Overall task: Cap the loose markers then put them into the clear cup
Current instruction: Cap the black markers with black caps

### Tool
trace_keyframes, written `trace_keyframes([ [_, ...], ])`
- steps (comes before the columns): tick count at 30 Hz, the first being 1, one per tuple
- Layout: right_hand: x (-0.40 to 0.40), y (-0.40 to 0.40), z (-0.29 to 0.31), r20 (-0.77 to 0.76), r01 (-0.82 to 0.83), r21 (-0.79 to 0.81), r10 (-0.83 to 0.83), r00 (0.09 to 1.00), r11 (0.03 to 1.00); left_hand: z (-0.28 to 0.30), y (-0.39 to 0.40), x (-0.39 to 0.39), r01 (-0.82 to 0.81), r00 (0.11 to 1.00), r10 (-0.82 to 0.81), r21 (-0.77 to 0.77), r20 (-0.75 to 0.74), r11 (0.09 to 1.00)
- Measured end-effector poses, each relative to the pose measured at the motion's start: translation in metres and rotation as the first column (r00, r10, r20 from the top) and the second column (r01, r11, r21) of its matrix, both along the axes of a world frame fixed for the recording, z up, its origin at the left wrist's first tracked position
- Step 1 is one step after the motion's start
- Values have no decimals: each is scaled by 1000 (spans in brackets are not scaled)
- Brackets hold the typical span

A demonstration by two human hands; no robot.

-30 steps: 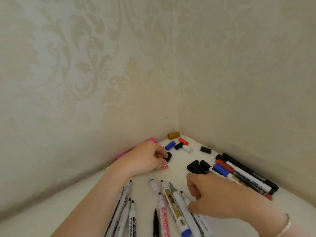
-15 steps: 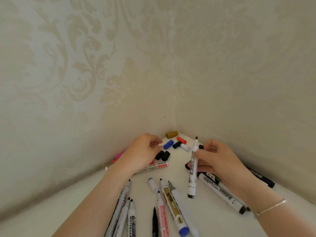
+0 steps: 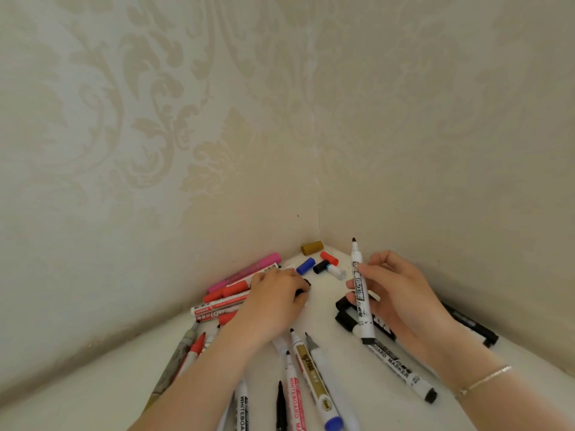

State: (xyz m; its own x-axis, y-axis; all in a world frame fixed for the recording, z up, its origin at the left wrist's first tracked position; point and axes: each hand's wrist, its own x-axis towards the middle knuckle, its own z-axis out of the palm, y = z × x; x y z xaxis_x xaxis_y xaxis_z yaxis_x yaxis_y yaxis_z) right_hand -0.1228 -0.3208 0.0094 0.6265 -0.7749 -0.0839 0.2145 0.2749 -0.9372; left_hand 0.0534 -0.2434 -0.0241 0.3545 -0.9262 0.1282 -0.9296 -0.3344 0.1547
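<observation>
Head camera looks down at a white bench [image 3: 357, 396] pushed into a corner with patterned walls. The right hand [image 3: 401, 293] holds a white marker with a black tip [image 3: 360, 293] upright, tip pointing up, fingers curled round its middle. A second ago this hand was flat down among the pens; now it has lifted this marker clear of the pile. It has no cap on yet.

The left hand [image 3: 273, 303] has moved a little toward the corner and presses down on a small black cap [image 3: 306, 286], fingers bent over it. I think it is picking that cap up, but I cannot tell if it has a real grip.

More loose caps lie near the corner: a gold cap [image 3: 312, 247], a red cap [image 3: 329, 258] and a blue cap [image 3: 305, 265]. Many open markers lie close to the person, and capped red and pink ones [image 3: 245, 272] rest by the left wall.

So the next job looks like bringing cap and marker together. The clear cup is not in view.
</observation>
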Motion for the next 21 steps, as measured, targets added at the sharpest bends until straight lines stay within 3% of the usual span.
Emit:
trace_keyframes([
  [15, -1, 4, 0, -136, -11, -164, -11, 991, 986, -2, 1, -11, 126, 992, -126, -42, 7, 991],
  [16, -2, 4, 0, -131, -18, -180, -6, 991, 983, 1, 0, -12, 102, 993, -107, -121, -41, 987],
  [18, -3, 5, 1, -127, -31, -242, 0, 992, 970, 10, 1, -16, -49, 952, -57, -330, -302, 943],
  [21, -4, 8, 2, -127, -30, -334, -14, 992, 942, 26, 4, -13, -250, 694, -148, -428, -704, 869],
])
